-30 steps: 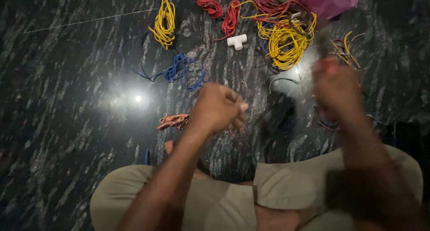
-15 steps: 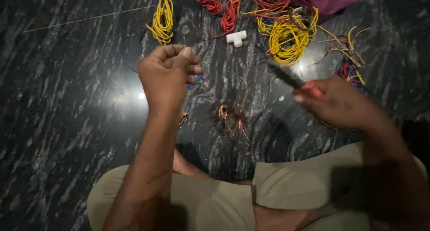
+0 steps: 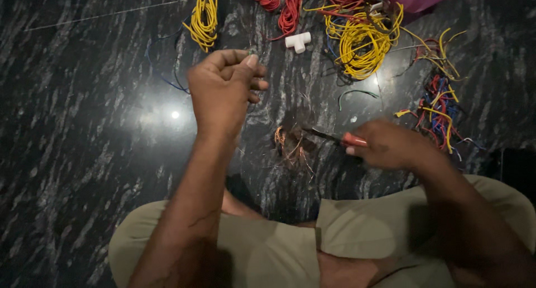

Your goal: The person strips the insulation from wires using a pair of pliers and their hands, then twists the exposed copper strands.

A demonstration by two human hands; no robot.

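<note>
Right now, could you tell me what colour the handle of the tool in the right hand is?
Red-orange, seen in the head view: tool in right hand.

The room is dim. A small white spot of glare shines on the dark shiny floor (image 3: 84, 170). The corners look darker. The right hand (image 3: 391, 145) seems a bit blurry, maybe from moving.

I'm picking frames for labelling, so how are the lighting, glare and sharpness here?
Head view: dim overall; one bright lamp reflection glares off the polished black floor; the left hand and right hand are slightly soft, and the lower right corner sinks into shadow.
</note>
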